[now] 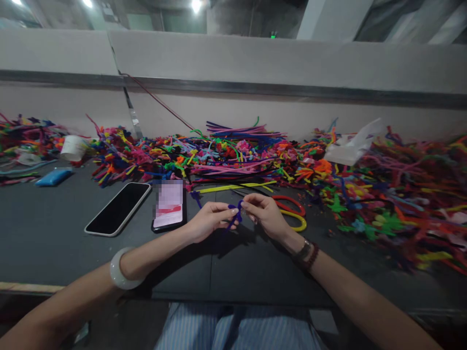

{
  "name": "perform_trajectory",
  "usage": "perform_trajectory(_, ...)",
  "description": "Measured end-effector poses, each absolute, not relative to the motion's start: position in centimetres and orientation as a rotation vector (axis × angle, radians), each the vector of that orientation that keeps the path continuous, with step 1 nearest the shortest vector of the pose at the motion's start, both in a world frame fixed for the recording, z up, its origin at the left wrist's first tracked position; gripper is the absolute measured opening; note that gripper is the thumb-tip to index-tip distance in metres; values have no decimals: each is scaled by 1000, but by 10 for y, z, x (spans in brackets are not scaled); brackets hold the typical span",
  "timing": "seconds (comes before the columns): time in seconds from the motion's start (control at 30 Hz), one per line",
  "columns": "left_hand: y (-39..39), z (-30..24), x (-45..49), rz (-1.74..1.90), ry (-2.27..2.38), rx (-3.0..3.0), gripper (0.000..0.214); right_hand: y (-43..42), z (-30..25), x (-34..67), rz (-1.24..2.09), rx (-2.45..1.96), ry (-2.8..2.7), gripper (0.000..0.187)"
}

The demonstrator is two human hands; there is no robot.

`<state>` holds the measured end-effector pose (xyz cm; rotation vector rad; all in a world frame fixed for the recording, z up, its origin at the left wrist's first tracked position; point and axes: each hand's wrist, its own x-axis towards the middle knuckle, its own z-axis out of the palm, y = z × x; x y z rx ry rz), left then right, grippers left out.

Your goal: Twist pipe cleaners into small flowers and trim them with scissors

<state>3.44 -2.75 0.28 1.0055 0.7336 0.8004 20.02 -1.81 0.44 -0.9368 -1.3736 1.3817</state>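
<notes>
My left hand (pixel 209 219) and my right hand (pixel 264 213) meet above the dark table (pixel 54 243), both pinching a dark blue pipe cleaner (pixel 234 216) that is bent between the fingertips. Its tail hangs down under my left fingers. The left wrist wears a pale bangle (pixel 120 272), the right wrist a watch and a bead bracelet (pixel 308 255). Just behind my right hand lie scissors with red and yellow handles (pixel 292 210).
Two phones lie left of my hands: a dark one (pixel 118 208) and a lit one (pixel 168 204). A long heap of coloured pipe cleaners (pixel 255 155) runs along the back wall and spreads right. A white cup (pixel 73 147) and blue packet (pixel 54 176) sit far left.
</notes>
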Motion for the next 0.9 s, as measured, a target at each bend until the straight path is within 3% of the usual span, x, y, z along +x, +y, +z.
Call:
perform_trajectory(0.3,-26,3,33,867,827,1353,25,-23,2,196,1275,-957,-1370,19)
perform_trajectory(0.47,-19,5,22,1139,890,2313,19,-19,5,202,1509,-941,-1362,22)
perform_trajectory(0.6,-14,5,13,1060,711,2932,23,-16,6,207,1713,-983,-1424,22)
perform_trajectory(0.9,-14,6,10,812,491,3357,26,-12,8,211,2066,-1105,-1364,17)
